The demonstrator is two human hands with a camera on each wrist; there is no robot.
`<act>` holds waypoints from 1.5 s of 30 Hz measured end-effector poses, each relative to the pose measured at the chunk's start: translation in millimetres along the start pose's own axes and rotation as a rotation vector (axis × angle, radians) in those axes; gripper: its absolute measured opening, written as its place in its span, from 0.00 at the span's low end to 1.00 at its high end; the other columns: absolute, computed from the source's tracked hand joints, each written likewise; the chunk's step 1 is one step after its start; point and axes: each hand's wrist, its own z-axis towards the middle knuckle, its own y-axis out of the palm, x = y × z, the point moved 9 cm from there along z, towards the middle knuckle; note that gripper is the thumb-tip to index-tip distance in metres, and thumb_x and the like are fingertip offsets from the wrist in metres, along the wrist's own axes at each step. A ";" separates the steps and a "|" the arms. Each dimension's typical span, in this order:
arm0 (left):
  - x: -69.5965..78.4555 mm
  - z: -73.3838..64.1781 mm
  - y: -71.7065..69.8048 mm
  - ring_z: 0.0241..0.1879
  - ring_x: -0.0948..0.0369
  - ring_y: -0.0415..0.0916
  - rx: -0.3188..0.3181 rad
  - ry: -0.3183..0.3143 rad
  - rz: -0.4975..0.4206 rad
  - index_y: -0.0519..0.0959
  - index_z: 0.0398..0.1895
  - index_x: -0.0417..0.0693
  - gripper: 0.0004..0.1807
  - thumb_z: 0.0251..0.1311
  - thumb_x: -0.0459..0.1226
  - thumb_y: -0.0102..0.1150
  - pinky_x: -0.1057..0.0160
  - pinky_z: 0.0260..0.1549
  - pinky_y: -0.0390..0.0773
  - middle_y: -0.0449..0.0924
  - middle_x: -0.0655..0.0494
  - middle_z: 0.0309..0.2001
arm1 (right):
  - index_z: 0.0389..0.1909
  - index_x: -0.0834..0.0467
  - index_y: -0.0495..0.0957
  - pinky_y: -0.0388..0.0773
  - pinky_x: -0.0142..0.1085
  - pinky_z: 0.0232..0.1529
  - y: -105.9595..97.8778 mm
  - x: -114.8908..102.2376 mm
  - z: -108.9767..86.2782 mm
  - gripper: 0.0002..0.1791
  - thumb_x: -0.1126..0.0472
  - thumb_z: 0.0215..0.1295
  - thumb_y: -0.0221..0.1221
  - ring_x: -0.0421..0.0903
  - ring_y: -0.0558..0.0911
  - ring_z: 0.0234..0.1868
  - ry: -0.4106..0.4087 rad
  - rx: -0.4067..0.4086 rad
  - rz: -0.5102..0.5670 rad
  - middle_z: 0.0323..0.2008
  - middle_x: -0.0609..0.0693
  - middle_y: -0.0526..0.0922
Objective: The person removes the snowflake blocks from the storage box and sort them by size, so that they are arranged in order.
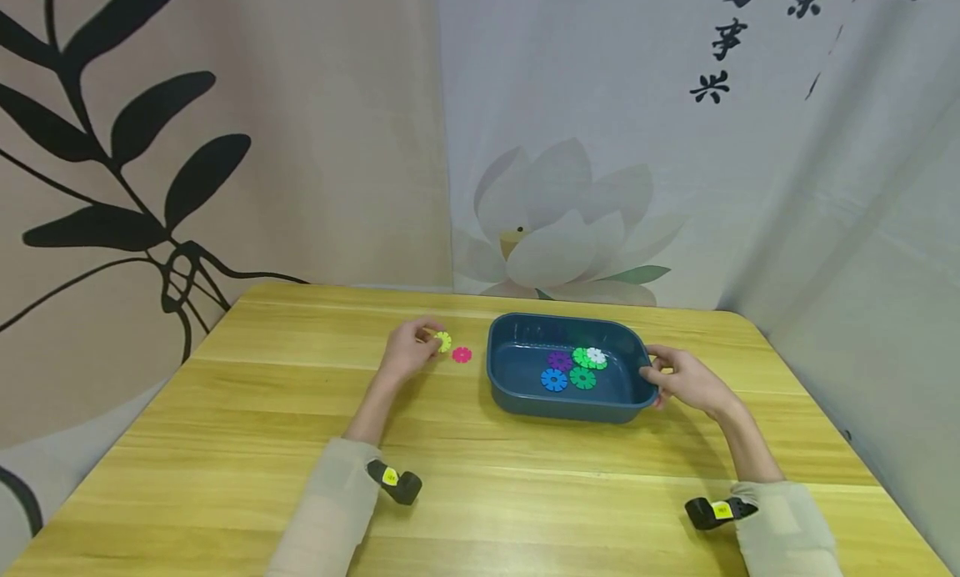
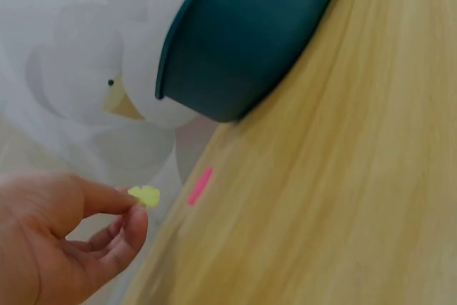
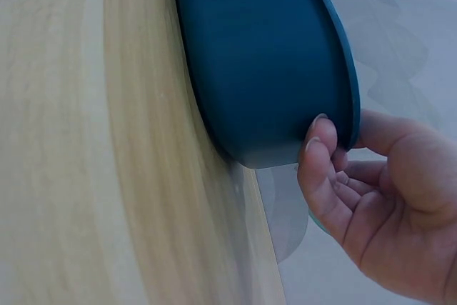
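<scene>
A yellow flower-shaped plastic disc (image 2: 146,196) is pinched between the thumb and index finger of my left hand (image 1: 411,348), left of the basin. Just beside it a pink flower-shaped disc (image 1: 462,355) lies on the table. My right hand (image 1: 678,377) grips the right rim of a dark blue rectangular basin (image 1: 517,402), thumb on one side of the wall and fingers on the other. Inside the basin lie a purple disc (image 1: 559,361), a blue disc (image 1: 554,380), a green disc (image 1: 582,378), and a white disc (image 1: 596,355) overlapping a bright green one (image 1: 581,358).
The wooden table (image 1: 247,410) ends at a fabric backdrop (image 1: 345,143) printed with leaves, a lotus and dark characters. A black wrist camera (image 1: 401,485) sits on the left sleeve, and another camera (image 1: 708,513) on the right sleeve.
</scene>
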 end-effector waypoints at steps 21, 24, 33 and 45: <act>-16.7 -0.5 -0.7 0.32 0.55 0.80 0.012 -0.065 0.232 0.78 0.48 0.36 0.12 0.64 0.31 0.65 0.63 0.30 0.77 0.84 0.41 0.39 | 0.72 0.79 0.53 0.84 0.40 0.31 1.0 -0.6 0.1 0.33 0.66 0.76 0.53 0.52 0.83 0.21 -0.013 -0.004 0.006 0.30 0.58 0.77; -15.4 -0.9 1.2 0.32 0.56 0.79 0.004 -0.058 0.248 0.79 0.49 0.36 0.13 0.65 0.32 0.65 0.64 0.28 0.75 0.84 0.42 0.39 | 0.72 0.78 0.53 0.84 0.40 0.31 0.4 -0.5 -0.2 0.33 0.66 0.76 0.53 0.52 0.83 0.22 -0.010 -0.004 0.011 0.31 0.59 0.77; -16.2 0.0 6.2 0.37 0.52 0.81 -0.014 -0.056 0.265 0.78 0.50 0.35 0.14 0.66 0.34 0.65 0.61 0.32 0.78 0.84 0.41 0.41 | 0.72 0.77 0.53 0.84 0.41 0.29 -0.2 1.1 -0.8 0.32 0.67 0.75 0.53 0.52 0.83 0.21 -0.003 -0.005 0.042 0.31 0.61 0.76; -14.3 1.0 3.2 0.33 0.56 0.78 -0.013 -0.057 0.224 0.78 0.53 0.35 0.15 0.69 0.36 0.62 0.64 0.30 0.77 0.83 0.43 0.40 | 0.72 0.77 0.53 0.84 0.41 0.30 0.0 1.1 0.5 0.33 0.66 0.76 0.54 0.52 0.83 0.21 0.002 -0.006 0.026 0.31 0.60 0.76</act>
